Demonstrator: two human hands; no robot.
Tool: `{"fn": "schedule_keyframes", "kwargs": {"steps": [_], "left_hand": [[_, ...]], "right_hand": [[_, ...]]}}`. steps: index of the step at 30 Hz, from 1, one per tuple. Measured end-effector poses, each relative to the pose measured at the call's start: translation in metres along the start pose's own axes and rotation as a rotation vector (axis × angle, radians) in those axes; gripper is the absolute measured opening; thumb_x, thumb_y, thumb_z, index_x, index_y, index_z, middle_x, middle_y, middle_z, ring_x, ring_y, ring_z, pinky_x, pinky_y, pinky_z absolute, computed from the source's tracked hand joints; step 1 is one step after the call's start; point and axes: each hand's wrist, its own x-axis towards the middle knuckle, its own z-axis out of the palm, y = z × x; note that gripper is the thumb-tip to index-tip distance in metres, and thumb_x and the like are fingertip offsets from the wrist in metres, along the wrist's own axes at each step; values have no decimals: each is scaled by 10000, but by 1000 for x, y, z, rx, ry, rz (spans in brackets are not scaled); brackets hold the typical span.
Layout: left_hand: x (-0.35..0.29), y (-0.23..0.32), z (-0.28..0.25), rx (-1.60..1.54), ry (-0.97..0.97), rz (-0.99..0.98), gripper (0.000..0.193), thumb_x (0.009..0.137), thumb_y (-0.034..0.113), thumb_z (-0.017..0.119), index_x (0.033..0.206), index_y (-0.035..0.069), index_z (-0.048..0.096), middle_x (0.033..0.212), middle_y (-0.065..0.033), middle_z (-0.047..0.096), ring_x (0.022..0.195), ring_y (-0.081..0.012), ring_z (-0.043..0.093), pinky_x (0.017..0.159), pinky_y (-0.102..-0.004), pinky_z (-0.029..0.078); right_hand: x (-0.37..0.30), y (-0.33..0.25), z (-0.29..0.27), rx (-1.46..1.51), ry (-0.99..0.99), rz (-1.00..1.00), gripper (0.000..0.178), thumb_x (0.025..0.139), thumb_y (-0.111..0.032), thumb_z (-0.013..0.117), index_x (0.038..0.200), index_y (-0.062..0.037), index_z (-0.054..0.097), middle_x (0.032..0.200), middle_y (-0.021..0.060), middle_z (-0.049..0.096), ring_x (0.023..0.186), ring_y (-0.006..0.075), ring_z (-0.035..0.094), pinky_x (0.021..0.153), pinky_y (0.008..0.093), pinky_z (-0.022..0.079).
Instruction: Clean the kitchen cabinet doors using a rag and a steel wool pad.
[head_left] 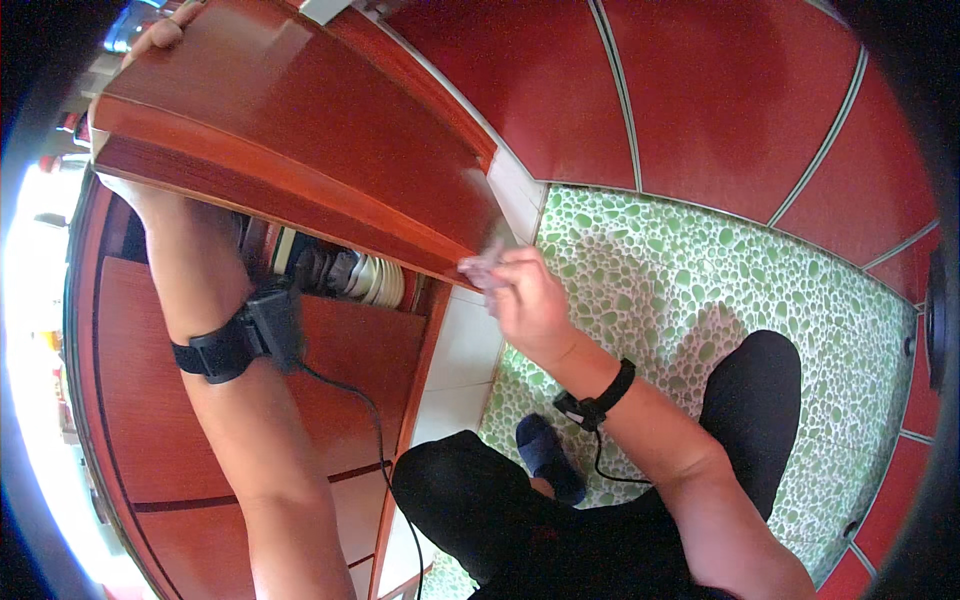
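Note:
A reddish-brown wooden cabinet door [270, 110] stands swung out at the upper left. Around its far edge curl the fingers of my left hand [160, 38], closed on it, with the palm hidden behind the wood. My right hand [533, 300] pinches a crumpled greyish-pink cloth [484, 269] at the door's near right corner. The cloth is slightly blurred and appears to touch the edge there. Past the door, the opened cabinet shows a row of white dishes [380, 281] and dark dishes [325, 270] stacked on their sides.
Red panels [720, 90] with metal strips line the far side. The floor [620, 270] has a green-and-white pebble pattern, with my slippered foot [548, 455] on it. A bright cluttered counter runs along the left rim. Cables hang from the black bands [215, 352] on both my arms.

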Motion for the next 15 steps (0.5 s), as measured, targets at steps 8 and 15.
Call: {"fn": "schedule_keyframes", "kwargs": {"steps": [8, 15], "left_hand": [[-11, 11, -26, -80, -60, -59, 600, 995, 379, 311, 1200, -82, 636, 1344, -235, 623, 1329, -379, 531, 1174, -464, 400], [-87, 42, -35, 244, 261, -143, 660, 1012, 458, 301, 1270, -60, 619, 1352, -231, 619, 1286, -355, 565, 1140, -437, 429]], "right_hand": [[211, -138, 62, 178, 367, -556, 179, 820, -119, 713, 975, -84, 631, 948, 126, 645, 832, 336, 697, 680, 433, 592], [152, -91, 42, 183, 9, -417, 78, 882, -167, 682, 925, -102, 677, 981, 110, 699, 782, 305, 713, 672, 412, 616]]}}
